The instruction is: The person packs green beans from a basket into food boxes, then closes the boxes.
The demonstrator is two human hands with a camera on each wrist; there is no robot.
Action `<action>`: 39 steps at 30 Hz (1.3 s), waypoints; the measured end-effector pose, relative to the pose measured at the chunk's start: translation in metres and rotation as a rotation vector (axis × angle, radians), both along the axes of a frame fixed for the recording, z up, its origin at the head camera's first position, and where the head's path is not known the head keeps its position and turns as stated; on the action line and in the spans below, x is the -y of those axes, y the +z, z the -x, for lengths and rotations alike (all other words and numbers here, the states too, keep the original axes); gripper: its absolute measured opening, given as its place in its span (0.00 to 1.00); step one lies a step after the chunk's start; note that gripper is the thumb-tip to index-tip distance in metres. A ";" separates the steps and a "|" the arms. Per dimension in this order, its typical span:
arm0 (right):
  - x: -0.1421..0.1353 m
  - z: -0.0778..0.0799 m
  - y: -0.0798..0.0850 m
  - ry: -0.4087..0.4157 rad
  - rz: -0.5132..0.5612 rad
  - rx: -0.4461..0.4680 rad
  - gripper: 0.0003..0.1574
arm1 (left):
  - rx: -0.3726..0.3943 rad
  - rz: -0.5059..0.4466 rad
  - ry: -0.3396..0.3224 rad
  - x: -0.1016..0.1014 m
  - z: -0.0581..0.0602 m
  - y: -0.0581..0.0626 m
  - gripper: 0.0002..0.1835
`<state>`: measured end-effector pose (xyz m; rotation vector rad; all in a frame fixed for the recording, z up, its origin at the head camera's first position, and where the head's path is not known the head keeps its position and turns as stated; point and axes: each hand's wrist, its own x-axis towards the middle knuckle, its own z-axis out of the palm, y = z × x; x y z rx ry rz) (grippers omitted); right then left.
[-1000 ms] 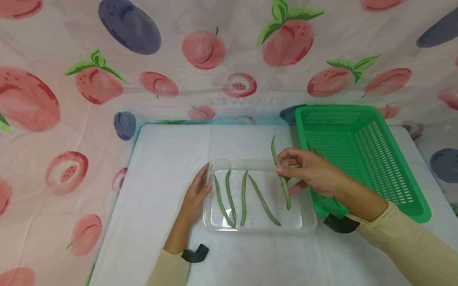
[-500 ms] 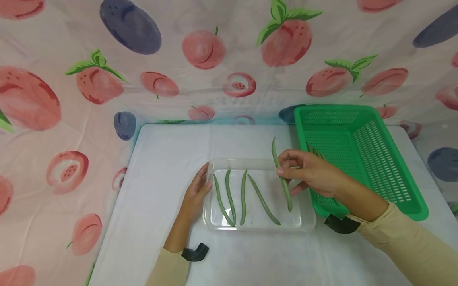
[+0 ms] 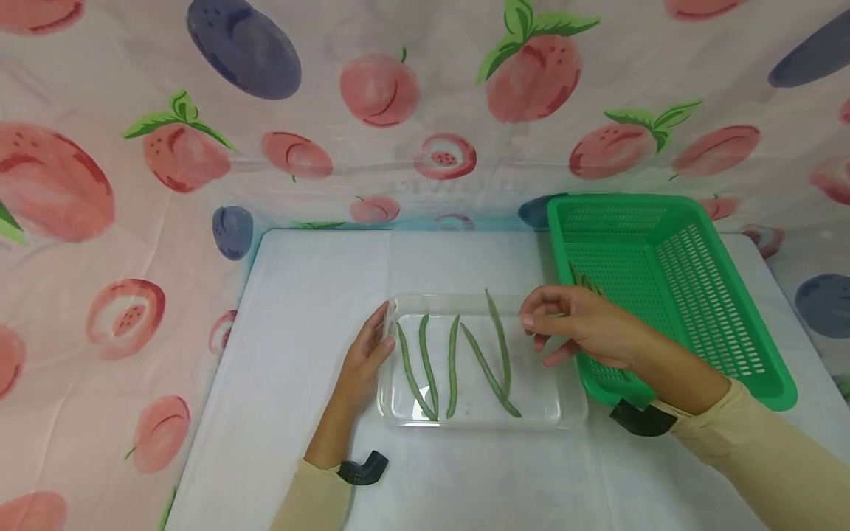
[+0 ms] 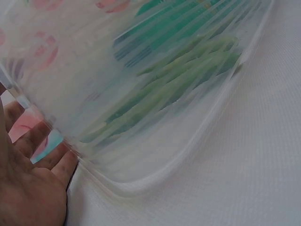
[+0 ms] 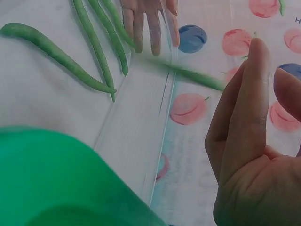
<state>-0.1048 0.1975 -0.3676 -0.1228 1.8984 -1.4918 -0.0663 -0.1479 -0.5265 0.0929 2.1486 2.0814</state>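
A clear plastic container [image 3: 485,425] holds several green beans [image 3: 453,369], seen from above in the head view. My left hand [image 3: 361,361] rests against its left side with fairly straight fingers, also in the left wrist view [image 4: 37,174]. Above the container's right part, my right hand [image 3: 564,321] has parted fingers and thumb with nothing between them. Just left of it, one green bean [image 3: 499,339] is apart from the fingertips, its lower end over another bean. In the right wrist view this bean [image 5: 197,78] is blurred.
A green perforated basket [image 3: 750,324] stands right of the container, partly behind my right forearm. A few beans [image 3: 587,282] show at its left side. White cloth [image 3: 319,295] covers the table, and a peach-print cloth [image 3: 299,199] hangs behind and at the left.
My right hand has let go of the bean it pinched and shifted slightly right and down. That bean now lies further left and lower over the container. The left hand stays put.
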 end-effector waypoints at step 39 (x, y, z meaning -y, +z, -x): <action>-0.097 0.030 0.010 -0.173 0.198 -0.095 0.12 | 0.019 -0.022 -0.008 0.000 -0.001 -0.001 0.30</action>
